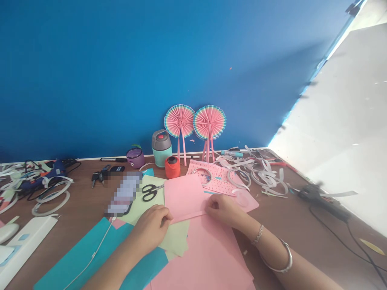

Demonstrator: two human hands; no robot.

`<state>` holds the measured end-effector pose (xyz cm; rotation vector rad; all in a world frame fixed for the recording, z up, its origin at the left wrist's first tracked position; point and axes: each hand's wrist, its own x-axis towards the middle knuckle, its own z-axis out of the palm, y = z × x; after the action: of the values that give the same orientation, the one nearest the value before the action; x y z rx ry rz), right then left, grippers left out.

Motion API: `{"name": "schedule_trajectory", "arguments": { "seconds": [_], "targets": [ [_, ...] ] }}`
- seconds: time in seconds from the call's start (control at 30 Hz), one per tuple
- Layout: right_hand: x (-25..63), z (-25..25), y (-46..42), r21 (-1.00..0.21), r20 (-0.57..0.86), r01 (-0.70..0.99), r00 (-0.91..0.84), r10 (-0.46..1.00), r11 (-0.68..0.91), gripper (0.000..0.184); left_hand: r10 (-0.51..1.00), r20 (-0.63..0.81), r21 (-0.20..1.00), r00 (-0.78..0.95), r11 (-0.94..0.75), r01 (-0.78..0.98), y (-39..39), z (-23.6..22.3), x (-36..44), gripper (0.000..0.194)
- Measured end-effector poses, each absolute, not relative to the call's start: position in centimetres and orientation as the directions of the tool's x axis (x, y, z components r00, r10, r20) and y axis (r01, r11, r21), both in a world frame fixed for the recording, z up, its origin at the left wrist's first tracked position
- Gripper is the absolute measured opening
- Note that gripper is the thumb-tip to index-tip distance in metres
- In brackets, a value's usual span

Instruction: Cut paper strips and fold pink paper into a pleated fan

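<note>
A pink paper sheet lies folded in front of me on the brown table. My left hand presses on its near left edge with the fingers curled and pinching the fold. My right hand holds the fold's right end with the fingers closed on the paper. More pink paper lies beneath, close to me. A pale yellow sheet and a teal sheet lie under my left arm.
Black scissors lie just beyond my left hand. An orange thread spool, a teal flask, a purple pot and two pink paper fans stand by the blue wall. Tape rings and paper strips lie right; a glue gun lies far right.
</note>
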<state>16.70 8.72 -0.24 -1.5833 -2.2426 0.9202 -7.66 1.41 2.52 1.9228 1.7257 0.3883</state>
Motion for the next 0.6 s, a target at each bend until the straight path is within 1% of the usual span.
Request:
{"name": "schedule_trajectory", "arguments": {
  "seconds": [0.13, 0.23, 0.3, 0.37, 0.4, 0.47, 0.53, 0.6],
  "targets": [
    [16.7, -0.5, 8.8, -0.605, -0.140, 0.763, -0.385, 0.912, 0.229, 0.010, 0.977, -0.130, 0.474, 0.170, -0.090, 0.876, 1.3, 2.7, -7.4, 0.022],
    [16.6, -0.8, 8.7, -0.597, -0.134, 0.766, -0.386, 0.913, 0.237, 0.009, 0.976, -0.089, 0.385, 0.199, -0.150, 0.911, 1.1, 2.1, -7.3, 0.026],
    [16.7, -0.9, 8.7, -0.588, -0.119, 0.769, -0.390, 0.913, 0.252, 0.007, 0.970, -0.036, 0.339, 0.242, -0.216, 0.916, 0.9, 1.5, -7.2, 0.042],
    [16.7, -0.9, 8.5, -0.579, -0.080, 0.763, -0.405, 0.911, 0.288, 0.004, 0.951, 0.022, 0.300, 0.309, -0.301, 0.905, 0.8, 0.9, -7.2, 0.065],
    [16.7, -0.9, 8.4, -0.573, -0.047, 0.753, -0.425, 0.904, 0.324, 0.011, 0.938, 0.045, 0.279, 0.343, -0.342, 0.897, 0.8, 0.6, -7.1, 0.073],
    [16.6, -0.9, 8.2, -0.544, 0.040, 0.714, -0.504, 0.863, 0.442, 0.027, 0.914, 0.075, 0.236, 0.400, -0.406, 0.883, 0.8, 0.2, -7.1, 0.081],
    [16.5, -1.0, 7.9, -0.469, 0.127, 0.644, -0.628, 0.768, 0.604, 0.036, 0.899, 0.072, 0.208, 0.432, -0.437, 0.875, 0.8, 0.1, -7.0, 0.079],
    [16.3, -1.1, 7.7, -0.370, 0.179, 0.552, -0.747, 0.640, 0.747, 0.040, 0.896, 0.050, 0.206, 0.442, -0.442, 0.873, 0.8, 0.2, -7.0, 0.076]
  ]
}}
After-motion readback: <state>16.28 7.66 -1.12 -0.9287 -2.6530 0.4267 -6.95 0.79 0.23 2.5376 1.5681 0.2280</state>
